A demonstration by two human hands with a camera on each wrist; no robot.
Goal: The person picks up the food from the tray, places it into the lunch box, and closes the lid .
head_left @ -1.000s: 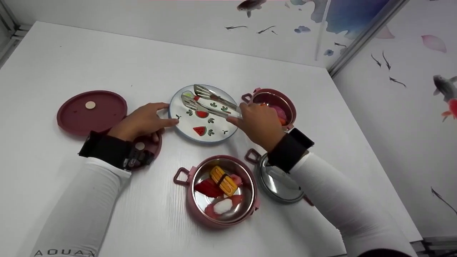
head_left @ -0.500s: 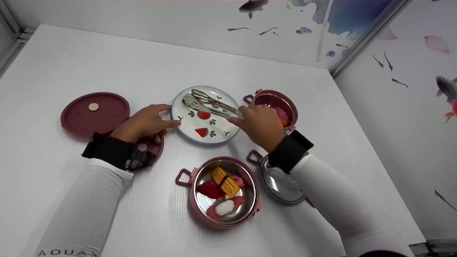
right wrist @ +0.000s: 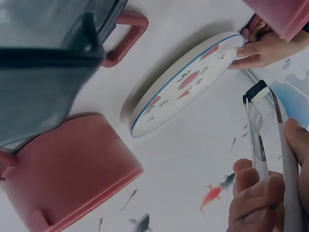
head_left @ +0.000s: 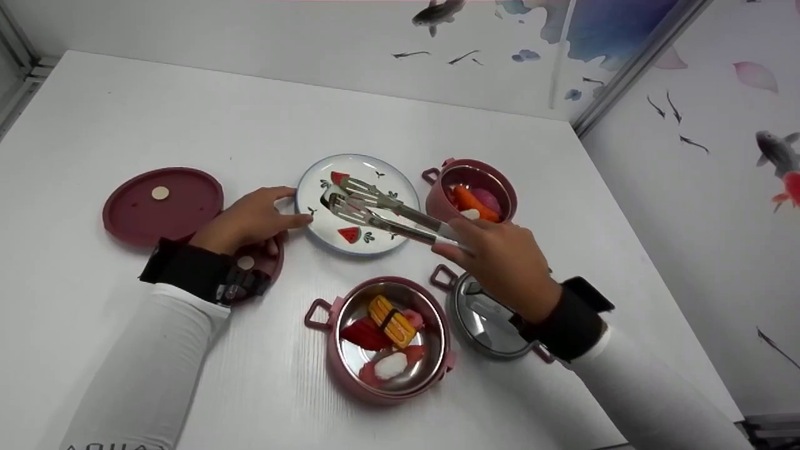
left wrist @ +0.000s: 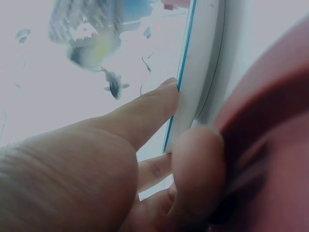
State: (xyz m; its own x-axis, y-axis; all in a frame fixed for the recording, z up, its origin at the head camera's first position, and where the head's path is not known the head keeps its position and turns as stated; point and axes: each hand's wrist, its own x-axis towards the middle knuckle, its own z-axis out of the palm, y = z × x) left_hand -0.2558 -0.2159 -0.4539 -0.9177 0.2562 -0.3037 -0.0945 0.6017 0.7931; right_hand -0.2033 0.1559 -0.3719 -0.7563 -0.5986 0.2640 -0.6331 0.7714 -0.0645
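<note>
One plate (head_left: 328, 228) on white table (head_left: 262, 134) (fish-patterned walls (head_left: 687, 187)).

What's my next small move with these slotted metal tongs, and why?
Probably swing the slotted metal tongs in your right hand toward the nearer round pink metal-lined pot: their tips pinch the small black-and-white piece above the white watermelon-print plate, and that pot already holds food-shaped pieces, like the yellow black-banded block.
</note>
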